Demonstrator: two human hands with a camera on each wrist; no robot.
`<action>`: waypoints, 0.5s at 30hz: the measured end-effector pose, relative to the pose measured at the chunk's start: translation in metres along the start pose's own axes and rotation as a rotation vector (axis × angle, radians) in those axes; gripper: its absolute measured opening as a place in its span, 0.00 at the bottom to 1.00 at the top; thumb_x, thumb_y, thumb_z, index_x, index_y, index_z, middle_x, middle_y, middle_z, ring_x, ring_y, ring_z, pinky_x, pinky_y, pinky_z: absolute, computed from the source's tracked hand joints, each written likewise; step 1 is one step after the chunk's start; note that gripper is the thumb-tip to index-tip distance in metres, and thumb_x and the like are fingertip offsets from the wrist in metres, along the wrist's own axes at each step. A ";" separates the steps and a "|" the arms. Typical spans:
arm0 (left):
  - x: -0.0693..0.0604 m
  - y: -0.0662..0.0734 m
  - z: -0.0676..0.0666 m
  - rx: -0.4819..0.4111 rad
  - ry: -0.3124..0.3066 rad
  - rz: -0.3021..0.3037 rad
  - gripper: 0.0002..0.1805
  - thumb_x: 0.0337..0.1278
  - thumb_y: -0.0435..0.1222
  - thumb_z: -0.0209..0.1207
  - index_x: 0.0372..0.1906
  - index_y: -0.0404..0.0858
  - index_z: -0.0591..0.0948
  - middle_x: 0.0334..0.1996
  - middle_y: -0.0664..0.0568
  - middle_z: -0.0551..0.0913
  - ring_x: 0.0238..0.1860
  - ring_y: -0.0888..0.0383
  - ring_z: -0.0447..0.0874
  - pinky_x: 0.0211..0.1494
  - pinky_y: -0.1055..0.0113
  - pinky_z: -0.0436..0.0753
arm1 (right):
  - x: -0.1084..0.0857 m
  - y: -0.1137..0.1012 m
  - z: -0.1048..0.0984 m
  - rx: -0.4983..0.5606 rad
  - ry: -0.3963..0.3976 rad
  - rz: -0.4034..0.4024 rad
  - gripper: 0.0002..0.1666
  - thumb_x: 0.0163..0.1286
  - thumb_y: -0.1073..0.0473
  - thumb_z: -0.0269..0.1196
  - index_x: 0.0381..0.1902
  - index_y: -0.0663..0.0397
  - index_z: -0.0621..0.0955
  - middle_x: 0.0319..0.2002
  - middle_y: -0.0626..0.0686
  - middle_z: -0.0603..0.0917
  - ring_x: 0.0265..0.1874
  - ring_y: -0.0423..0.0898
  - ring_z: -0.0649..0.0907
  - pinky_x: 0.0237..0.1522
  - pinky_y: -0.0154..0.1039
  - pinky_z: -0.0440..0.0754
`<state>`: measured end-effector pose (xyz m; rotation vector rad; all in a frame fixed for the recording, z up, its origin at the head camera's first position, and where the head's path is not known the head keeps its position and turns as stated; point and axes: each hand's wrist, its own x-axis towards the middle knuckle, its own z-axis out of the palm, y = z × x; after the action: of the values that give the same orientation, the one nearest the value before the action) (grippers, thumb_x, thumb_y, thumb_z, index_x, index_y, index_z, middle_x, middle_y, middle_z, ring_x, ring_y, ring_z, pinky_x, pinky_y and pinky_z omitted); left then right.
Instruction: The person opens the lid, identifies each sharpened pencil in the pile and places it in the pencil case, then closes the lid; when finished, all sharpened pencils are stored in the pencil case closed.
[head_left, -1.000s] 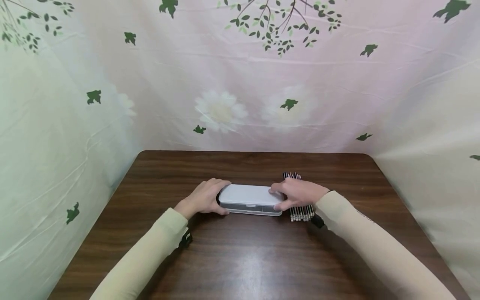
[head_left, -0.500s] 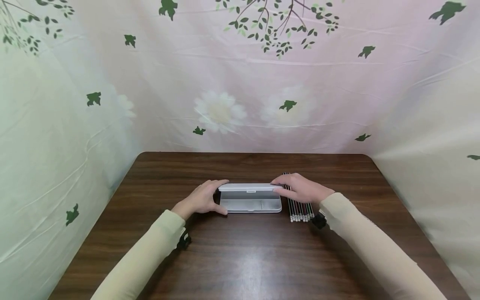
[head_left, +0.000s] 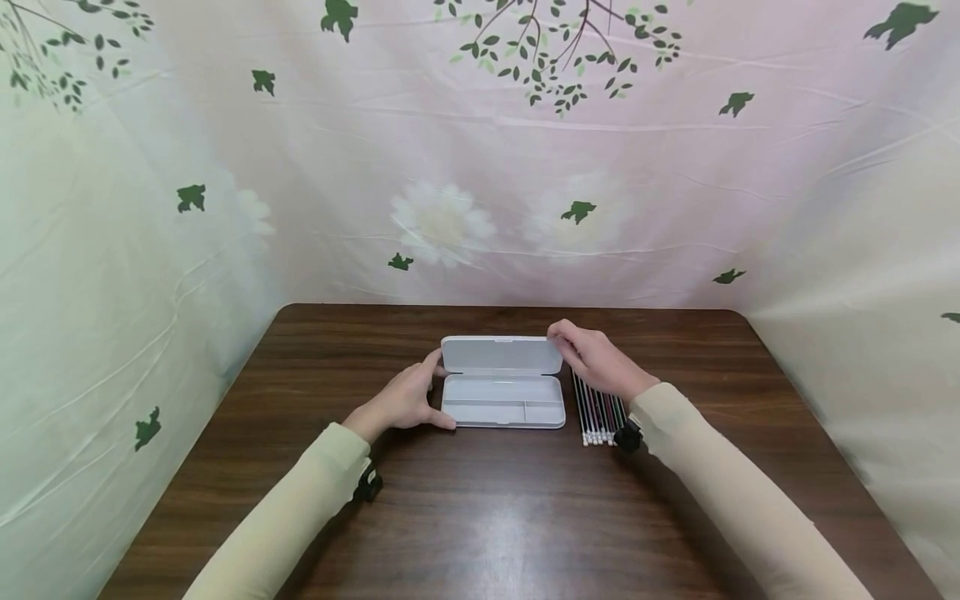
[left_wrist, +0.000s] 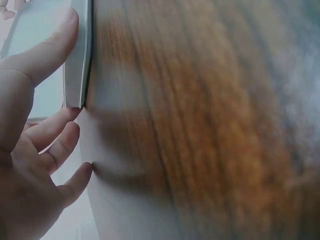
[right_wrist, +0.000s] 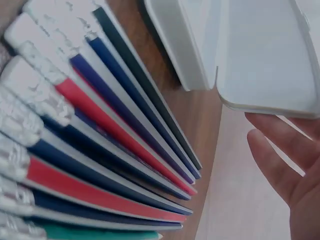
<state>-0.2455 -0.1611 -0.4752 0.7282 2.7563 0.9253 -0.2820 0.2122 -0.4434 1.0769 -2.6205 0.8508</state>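
Observation:
A pale grey pencil case [head_left: 483, 389] stands open on the table, its lid [head_left: 501, 356] tilted up at the back and its divided inside showing. My left hand [head_left: 405, 397] holds the case's left end, thumb at the front corner and fingers toward the back. In the left wrist view the thumb lies over the case edge [left_wrist: 76, 70], the other fingers below the case's end. My right hand [head_left: 597, 362] grips the lid's upper right corner; in the right wrist view, fingers pass behind the lid [right_wrist: 270, 55]. Beside the case lie several pencils [head_left: 592, 412], partly under that hand.
The case and pencils lie on a dark wood-grain table [head_left: 487, 508]. A printed cloth [head_left: 480, 150] hangs behind the table and along both sides. Each wrist carries a small black device.
The pencil case's lid has swung up and back from closed, with my right hand moving away from me along with it. My left hand has stayed at the left end.

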 end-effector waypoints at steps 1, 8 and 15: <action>0.000 0.000 0.000 -0.002 0.000 -0.002 0.74 0.35 0.52 0.86 0.84 0.39 0.51 0.62 0.47 0.83 0.65 0.47 0.79 0.67 0.48 0.76 | 0.001 0.000 0.001 -0.013 0.011 0.001 0.10 0.85 0.62 0.54 0.58 0.51 0.77 0.49 0.51 0.85 0.38 0.44 0.81 0.42 0.45 0.83; 0.000 -0.001 0.001 0.022 0.002 -0.032 0.80 0.34 0.55 0.86 0.85 0.40 0.42 0.63 0.50 0.83 0.51 0.51 0.80 0.60 0.51 0.78 | 0.003 0.000 0.003 -0.096 0.049 0.060 0.18 0.81 0.63 0.59 0.65 0.56 0.79 0.55 0.56 0.85 0.42 0.49 0.82 0.46 0.48 0.84; 0.000 0.000 0.001 0.020 -0.011 -0.026 0.76 0.36 0.54 0.86 0.86 0.43 0.48 0.64 0.49 0.82 0.55 0.50 0.81 0.64 0.50 0.78 | 0.000 0.003 0.015 -0.284 -0.058 0.111 0.33 0.77 0.59 0.66 0.74 0.66 0.72 0.71 0.68 0.75 0.60 0.60 0.84 0.58 0.54 0.84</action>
<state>-0.2456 -0.1604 -0.4761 0.6960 2.7629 0.8877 -0.2834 0.2060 -0.4569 0.9009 -2.7626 0.4516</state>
